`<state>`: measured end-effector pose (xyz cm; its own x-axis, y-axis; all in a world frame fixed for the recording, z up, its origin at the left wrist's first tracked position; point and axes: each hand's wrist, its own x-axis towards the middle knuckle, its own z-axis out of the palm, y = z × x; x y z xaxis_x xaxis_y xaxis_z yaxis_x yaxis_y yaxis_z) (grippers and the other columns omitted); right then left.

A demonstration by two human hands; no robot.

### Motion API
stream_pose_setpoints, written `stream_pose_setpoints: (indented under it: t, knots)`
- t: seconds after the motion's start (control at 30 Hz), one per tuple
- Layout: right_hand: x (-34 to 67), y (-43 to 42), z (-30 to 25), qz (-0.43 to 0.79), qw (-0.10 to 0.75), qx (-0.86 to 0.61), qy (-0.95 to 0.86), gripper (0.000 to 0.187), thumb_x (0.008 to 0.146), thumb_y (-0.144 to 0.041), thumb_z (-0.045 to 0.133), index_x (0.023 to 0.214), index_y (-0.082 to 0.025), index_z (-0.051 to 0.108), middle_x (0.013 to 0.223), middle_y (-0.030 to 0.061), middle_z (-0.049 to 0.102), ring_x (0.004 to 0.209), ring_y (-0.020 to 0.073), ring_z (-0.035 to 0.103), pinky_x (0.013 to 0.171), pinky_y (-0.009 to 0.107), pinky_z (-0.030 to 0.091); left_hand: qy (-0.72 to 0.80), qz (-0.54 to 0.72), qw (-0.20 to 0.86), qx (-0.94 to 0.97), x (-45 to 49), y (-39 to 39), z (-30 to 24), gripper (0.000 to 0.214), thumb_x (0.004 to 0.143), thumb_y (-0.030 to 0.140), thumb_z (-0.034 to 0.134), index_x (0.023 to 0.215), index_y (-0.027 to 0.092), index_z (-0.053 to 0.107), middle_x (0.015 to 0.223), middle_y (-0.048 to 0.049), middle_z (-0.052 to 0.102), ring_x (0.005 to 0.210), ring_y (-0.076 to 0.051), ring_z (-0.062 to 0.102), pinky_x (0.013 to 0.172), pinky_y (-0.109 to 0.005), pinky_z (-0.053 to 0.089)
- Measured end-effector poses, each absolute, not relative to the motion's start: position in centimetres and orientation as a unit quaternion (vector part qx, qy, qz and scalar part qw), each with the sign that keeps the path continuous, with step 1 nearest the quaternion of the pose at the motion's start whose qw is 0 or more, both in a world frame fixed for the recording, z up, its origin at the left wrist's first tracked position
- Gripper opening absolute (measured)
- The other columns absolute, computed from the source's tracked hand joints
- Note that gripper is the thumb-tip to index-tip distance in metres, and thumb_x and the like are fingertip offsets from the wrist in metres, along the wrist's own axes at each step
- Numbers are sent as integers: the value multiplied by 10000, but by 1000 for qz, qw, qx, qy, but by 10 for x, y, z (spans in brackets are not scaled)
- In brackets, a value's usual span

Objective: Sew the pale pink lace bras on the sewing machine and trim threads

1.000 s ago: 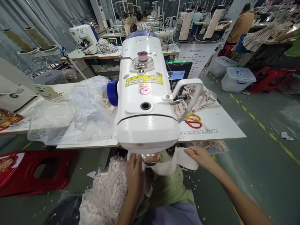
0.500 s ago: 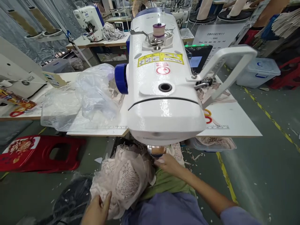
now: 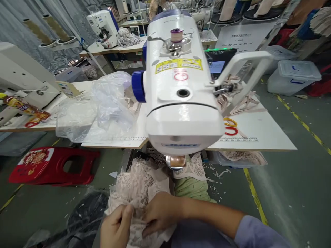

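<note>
A pile of pale pink lace bras (image 3: 144, 174) lies over my lap, left of the sewing machine head (image 3: 184, 127). My left hand (image 3: 116, 225) is closed at the pile's near edge, thumb pressed against the fingers with lace between them. Close beside it, my right hand (image 3: 162, 210) reaches across with bent fingers closed on the same lace; its fingertips are partly hidden in the folds. Another lace bra (image 3: 192, 167) lies under the machine's front end, on green cloth (image 3: 192, 187). The machine head hides the needle area.
Plastic bags (image 3: 111, 103) cover the table's left side. Scissors with red and yellow handles (image 3: 231, 126) and beige straps (image 3: 245, 103) lie on the right. A red stool (image 3: 54, 167) stands at left, a black bag (image 3: 86, 213) near it. A bin of lace (image 3: 240, 158) sits below the table.
My right hand has left the lace at the machine's front end and come down left into the pile beside my left hand. The view has shifted slightly left.
</note>
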<state>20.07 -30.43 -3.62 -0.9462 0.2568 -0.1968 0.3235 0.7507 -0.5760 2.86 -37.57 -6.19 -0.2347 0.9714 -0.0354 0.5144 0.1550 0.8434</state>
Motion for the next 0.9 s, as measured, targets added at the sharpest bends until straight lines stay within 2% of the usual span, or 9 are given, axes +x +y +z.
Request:
stream_pose_setpoints:
  t: [0.13,0.23,0.3,0.4,0.53,0.63,0.73,0.8,0.9]
  knots:
    - [226,-311,-13,-235,-122,148,953,540,990,-448,509,522,-179,502,630,-18,683,554,80,552,460,249,310,620,447,407,499,43,-339,-56,485,837,667,522,726,212,649,665,-32,599,697,-198,578,657,-271,488]
    - [252,-315,11,-246,-292,145,913,614,1062,-442,283,573,-180,547,571,-11,644,510,84,516,489,250,358,519,398,590,475,54,-319,-62,456,765,659,647,775,204,678,731,-42,619,746,-198,575,705,-285,483]
    - [273,-318,27,-252,-324,161,897,600,1073,-423,235,661,-181,598,599,-9,664,534,89,549,533,245,384,440,336,724,412,65,-311,-65,454,694,622,755,701,179,658,687,-24,592,680,-158,535,668,-260,449]
    - [302,-323,46,-243,-293,229,896,570,1064,-447,263,693,-188,610,607,-5,661,534,93,564,543,239,387,360,319,822,303,83,-303,-62,518,590,622,838,705,151,654,657,-4,573,640,-119,497,639,-231,390]
    - [337,-333,63,-236,-247,347,873,564,1042,-492,307,689,-189,625,600,6,633,576,105,585,579,209,418,365,258,819,360,105,-294,-48,577,541,661,836,696,145,627,636,28,520,619,-99,416,608,-227,301]
    - [366,-339,67,-282,-207,395,849,584,1029,-529,310,687,-187,637,603,8,620,565,115,565,571,220,417,399,231,761,457,121,-292,-38,577,637,708,719,617,167,518,601,56,400,596,-93,314,571,-234,240]
    - [394,-339,56,-356,-80,464,807,526,959,-619,433,805,-190,697,668,21,645,584,146,573,605,255,454,423,270,671,546,135,-295,-25,414,796,566,594,675,175,537,647,37,427,634,-114,365,593,-237,290]
    - [405,-336,41,-325,-55,542,773,560,840,-685,587,1098,-201,700,927,86,708,817,230,651,769,333,509,415,274,637,590,144,-298,-14,274,823,418,569,900,165,640,668,32,489,640,-123,426,603,-236,321]
    - [400,-325,21,-322,-114,556,758,974,685,-692,743,1483,-236,422,1415,162,531,1273,333,508,1047,450,412,365,246,606,663,153,-302,0,358,801,278,577,1137,170,636,619,51,518,567,-112,443,573,-232,317]
